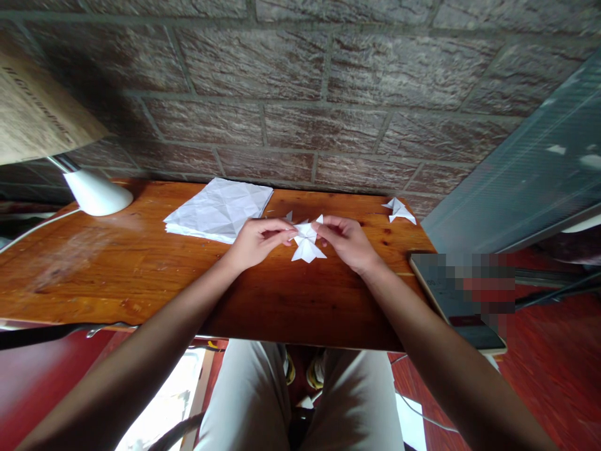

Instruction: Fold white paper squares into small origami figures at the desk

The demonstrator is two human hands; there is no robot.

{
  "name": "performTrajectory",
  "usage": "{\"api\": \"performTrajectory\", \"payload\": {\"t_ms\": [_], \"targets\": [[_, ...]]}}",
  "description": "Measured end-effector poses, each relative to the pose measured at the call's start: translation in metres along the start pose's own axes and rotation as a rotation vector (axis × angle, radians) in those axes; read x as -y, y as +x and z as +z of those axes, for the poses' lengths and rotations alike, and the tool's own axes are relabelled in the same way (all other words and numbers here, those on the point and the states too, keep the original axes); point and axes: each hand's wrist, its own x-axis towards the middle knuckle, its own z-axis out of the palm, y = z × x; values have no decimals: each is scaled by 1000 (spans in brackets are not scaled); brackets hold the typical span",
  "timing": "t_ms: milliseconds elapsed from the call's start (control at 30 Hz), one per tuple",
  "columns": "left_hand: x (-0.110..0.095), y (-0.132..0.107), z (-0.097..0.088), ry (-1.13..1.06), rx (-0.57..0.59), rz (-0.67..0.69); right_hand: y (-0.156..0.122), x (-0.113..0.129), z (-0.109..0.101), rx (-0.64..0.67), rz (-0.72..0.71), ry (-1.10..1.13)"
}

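Note:
A small white folded paper figure (308,244), with pointed flaps, is held just above the wooden table between both hands. My left hand (260,241) pinches its left side between thumb and fingers. On the opposite side, my right hand (345,238) grips a pointed flap that sticks up past the fingertips. The figure's lower part spreads into a wide, tail-like shape facing me. Behind my left hand lies a stack of creased white paper sheets (218,207). A bit of white paper shows just behind the fingers, mostly hidden.
Another folded paper piece (400,210) sits at the back right of the wooden table (117,269). A white lamp (101,191) stands at the left, its cable trailing off. A phone-like device (462,307) lies at the right edge. A brick-patterned wall (291,81) rises behind.

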Motion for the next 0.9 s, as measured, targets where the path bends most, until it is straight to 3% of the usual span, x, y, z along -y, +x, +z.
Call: {"api": "performTrajectory", "payload": {"t_ms": [133,533,900], "targets": [[-2,4,6,-72,-57,-99,-1,-1,5,30,-7,-19],[0,7,8,-249,-72,-262,-1,-3,4,-100,-49,-28],[8,8,12,-409,-142,-323,-1,-3,6,-129,-88,-69]]}}
